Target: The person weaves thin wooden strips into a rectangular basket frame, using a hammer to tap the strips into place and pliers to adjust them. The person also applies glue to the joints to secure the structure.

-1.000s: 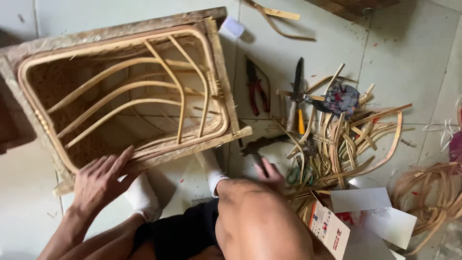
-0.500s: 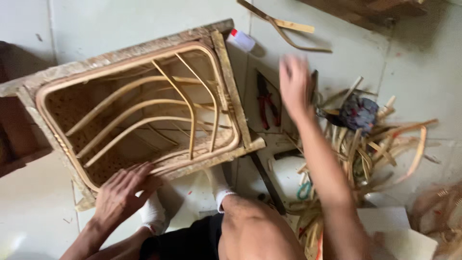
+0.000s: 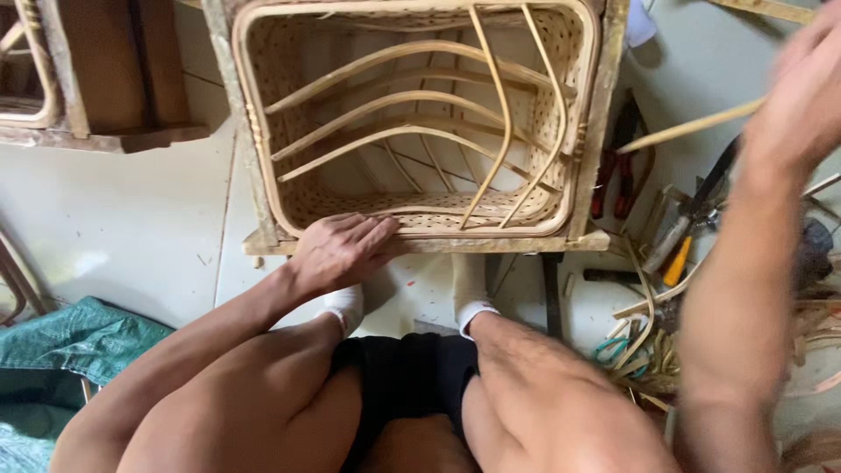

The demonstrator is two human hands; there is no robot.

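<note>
Head view: rattan frame [image 3: 420,123] is pressed flat by left hand [image 3: 342,250]; blurred right hand [image 3: 802,96], at two o'clock, seems closed on a cane strip [image 3: 692,127].

Frame [image 3: 420,123]: pale matt rattan, woven cane panel, rough wooden edging. Floor [image 3: 131,201]: smooth, glossy tile. Pliers [image 3: 618,166]: dark metal, red plastic grips. Cloth [image 3: 79,337]: green, creased.

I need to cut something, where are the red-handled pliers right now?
The red-handled pliers lie on the floor just right of the rattan frame.
</note>
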